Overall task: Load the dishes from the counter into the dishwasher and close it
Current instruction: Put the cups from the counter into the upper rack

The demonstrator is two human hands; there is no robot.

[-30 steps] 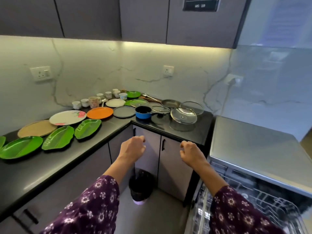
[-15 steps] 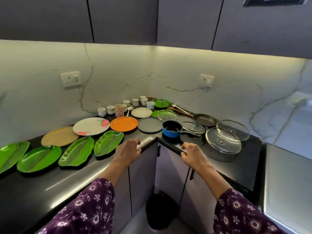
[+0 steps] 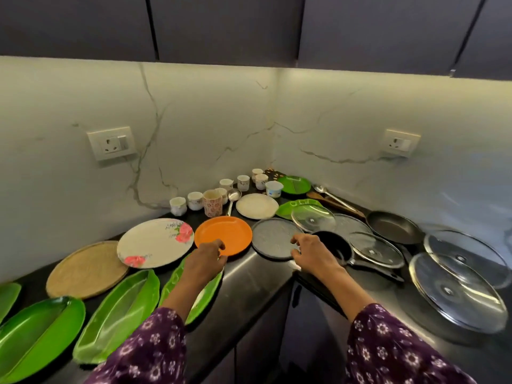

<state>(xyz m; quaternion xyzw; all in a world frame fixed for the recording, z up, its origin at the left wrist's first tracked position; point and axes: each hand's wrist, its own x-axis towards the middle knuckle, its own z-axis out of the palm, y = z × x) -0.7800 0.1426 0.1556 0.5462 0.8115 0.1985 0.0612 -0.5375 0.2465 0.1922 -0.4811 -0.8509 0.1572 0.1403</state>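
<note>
a black l-shaped stone counter (image 3: 249,295) fills the corner, and all the dishes lie on it. along its left run sits a row of long green leaf-shaped plastic trays (image 3: 119,314). on the right run two large round glass lids with metal rims (image 3: 457,295) overlap each other. behind the trays lies a round tan plate (image 3: 86,268), and a white round plate with pink flowers (image 3: 155,242) overlaps its right edge. next come a round orange plastic plate (image 3: 224,234) and, just beside it, a flat round grey plate (image 3: 273,239). a dark non-stick frying pan (image 3: 393,227) sits towards the right wall, with a small dark saucepan (image 3: 335,245) nearer the grey plate.

the left hand (image 3: 206,261) reaches over a green tray, its fingers curled at the orange plate's near rim; whether it actually grips the rim cannot be told. the right hand (image 3: 311,254) is at the grey plate's right edge, finger and thumb curved on either side of the rim; a firm pinch cannot be confirmed.

small white cups (image 3: 195,200) line the back wall, and a steel ladle (image 3: 232,196) lies among them.
</note>
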